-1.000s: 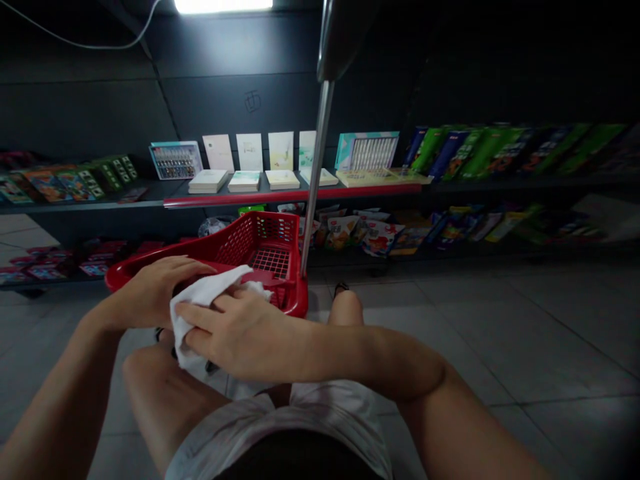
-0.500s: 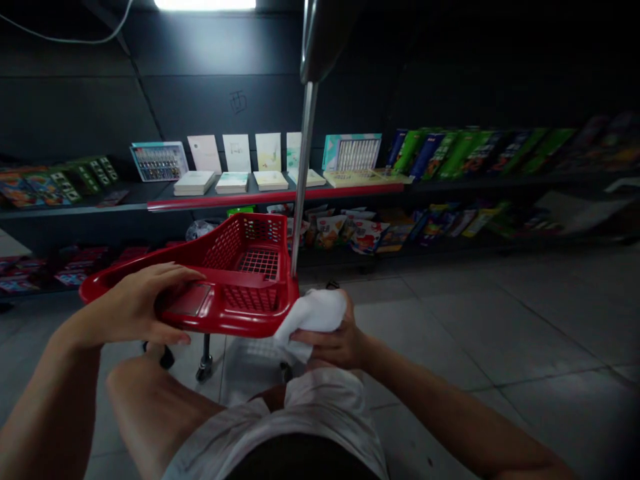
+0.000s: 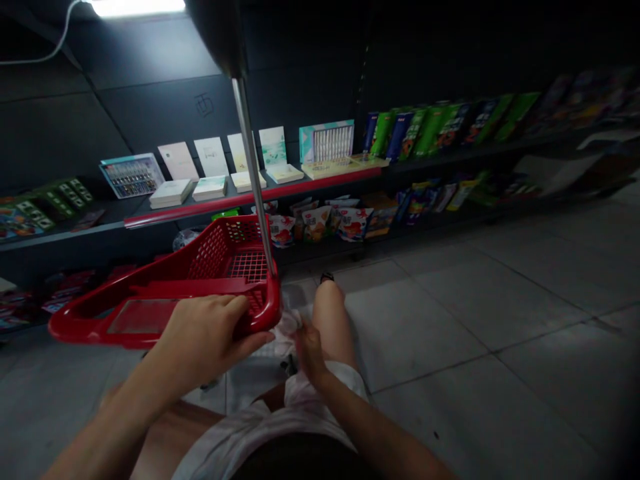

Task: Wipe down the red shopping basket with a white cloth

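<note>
A red plastic shopping cart (image 3: pixel 135 337) stands in front of me, with a mesh basket and a metal pole rising from its near right corner. My left hand (image 3: pixel 205 333) grips the cart's near rim close to that corner, fingers over the top and thumb below. Lower and to the right, my right hand (image 3: pixel 309 347) holds a white cloth (image 3: pixel 287 327) against the cart's right side, under the rim. Part of the cloth is blurred and hidden behind the hand.
Behind the cart runs a dark shelf with a red edge strip (image 3: pixel 320 185), carrying notebooks (image 3: pixel 210 188), boxed sets and green packs (image 3: pixel 433 133). Snack bags (image 3: pixel 315 223) stand on the lower shelf. The metal pole (image 3: pixel 253 167) rises close in front of me. Tiled floor (image 3: pixel 425 333) lies to the right.
My left hand has moved right along the rim to the near corner. The right hand has lowered with the cloth to below the rim. The view has tilted and shifted right.
</note>
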The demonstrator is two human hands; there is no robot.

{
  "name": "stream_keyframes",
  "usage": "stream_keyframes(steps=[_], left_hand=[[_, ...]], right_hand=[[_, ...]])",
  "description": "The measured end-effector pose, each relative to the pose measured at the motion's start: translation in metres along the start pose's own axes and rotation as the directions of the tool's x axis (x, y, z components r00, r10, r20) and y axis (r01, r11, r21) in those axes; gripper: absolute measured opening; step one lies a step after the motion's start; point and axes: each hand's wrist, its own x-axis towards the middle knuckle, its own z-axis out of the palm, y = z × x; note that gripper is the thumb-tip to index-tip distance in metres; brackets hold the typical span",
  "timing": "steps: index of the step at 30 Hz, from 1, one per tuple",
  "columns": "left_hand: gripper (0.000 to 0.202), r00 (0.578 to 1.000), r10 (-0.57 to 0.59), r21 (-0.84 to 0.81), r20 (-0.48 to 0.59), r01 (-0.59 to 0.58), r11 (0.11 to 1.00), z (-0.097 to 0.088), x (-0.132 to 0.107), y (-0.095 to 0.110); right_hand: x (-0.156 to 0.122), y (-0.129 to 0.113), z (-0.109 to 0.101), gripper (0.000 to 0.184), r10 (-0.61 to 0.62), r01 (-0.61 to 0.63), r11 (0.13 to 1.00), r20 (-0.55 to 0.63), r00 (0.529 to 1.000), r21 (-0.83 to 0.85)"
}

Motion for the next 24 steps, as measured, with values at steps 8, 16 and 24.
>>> stream_keyframes(steps=[8, 16, 24], left_hand=[[0.048, 0.997, 0.067, -0.004, 0.043, -0.067, 0.998, 0.005, 0.02, 0.016], [0.047, 0.995, 0.05, -0.019, 0.089, -0.048, 0.999, 0.003, 0.001, -0.005], [0.047, 0.97, -0.002, -0.168, 0.243, 0.044, 0.985, -0.009, -0.018, -0.029]], right_hand=[[0.028, -0.087, -0.002, 0.054, -0.365, 0.367, 0.93, -0.229, 0.903, -0.033], [0.041, 0.001, 0.015, 0.04, -0.2, 0.18, 0.966, -0.096, 0.975, -0.186], [0.029, -0.058, 0.062, 0.059, -0.421, 0.416, 0.877, 0.035, 0.907, -0.24]])
